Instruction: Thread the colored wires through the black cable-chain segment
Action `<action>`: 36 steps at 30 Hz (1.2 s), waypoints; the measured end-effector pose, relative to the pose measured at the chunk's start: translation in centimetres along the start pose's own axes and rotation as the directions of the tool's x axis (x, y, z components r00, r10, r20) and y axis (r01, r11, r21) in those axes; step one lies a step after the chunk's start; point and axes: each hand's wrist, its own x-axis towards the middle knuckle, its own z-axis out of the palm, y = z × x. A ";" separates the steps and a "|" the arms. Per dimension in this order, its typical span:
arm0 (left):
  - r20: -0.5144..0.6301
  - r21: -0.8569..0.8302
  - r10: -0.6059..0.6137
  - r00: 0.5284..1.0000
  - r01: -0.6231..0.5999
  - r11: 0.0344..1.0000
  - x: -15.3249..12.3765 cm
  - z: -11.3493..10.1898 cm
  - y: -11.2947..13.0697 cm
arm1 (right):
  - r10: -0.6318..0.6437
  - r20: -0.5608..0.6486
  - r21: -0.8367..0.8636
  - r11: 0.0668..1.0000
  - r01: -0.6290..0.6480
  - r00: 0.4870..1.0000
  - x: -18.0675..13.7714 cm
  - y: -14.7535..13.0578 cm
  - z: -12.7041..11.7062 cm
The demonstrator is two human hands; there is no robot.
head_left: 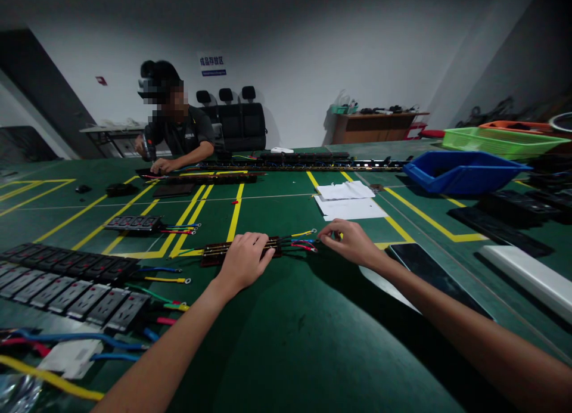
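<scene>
My left hand [248, 257] lies over a socket strip [214, 253] turned underside up, its fingers closed around the body. Brass-coloured rails show along the strip's open back. Yellow, blue and red wires [301, 242] with ring terminals come out of its right end, and a green wire [187, 251] leaves the left end. At the tips of those right-hand wires, my right hand [342, 239] pinches thumb and forefinger together at the end of a blue wire. The fingers partly hide that terminal.
Finished-looking socket strips [75, 294] with loose wires lie at left; a shorter one [134, 223] sits beyond. White papers [351, 207], a phone [438, 276], a white bar [527, 276] and a blue bin [465, 171] are at right. Across the table, a co-worker [179, 127] handles a power tool.
</scene>
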 end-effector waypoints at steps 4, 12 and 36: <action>0.003 0.006 0.001 1.000 -0.001 1.000 0.0 0.0 0.0 | 0.006 -0.092 0.020 1.000 -0.004 0.996 -0.1 -0.1 0.3; 0.001 0.019 0.002 1.000 -0.002 1.000 0.0 0.0 0.0 | 0.024 -0.003 -0.036 0.999 -0.024 1.000 -0.2 0.4 1.3; 0.001 0.033 0.004 1.000 -0.004 0.999 0.0 0.1 0.0 | 0.185 0.109 0.276 0.938 -0.209 0.977 0.4 -1.3 -1.1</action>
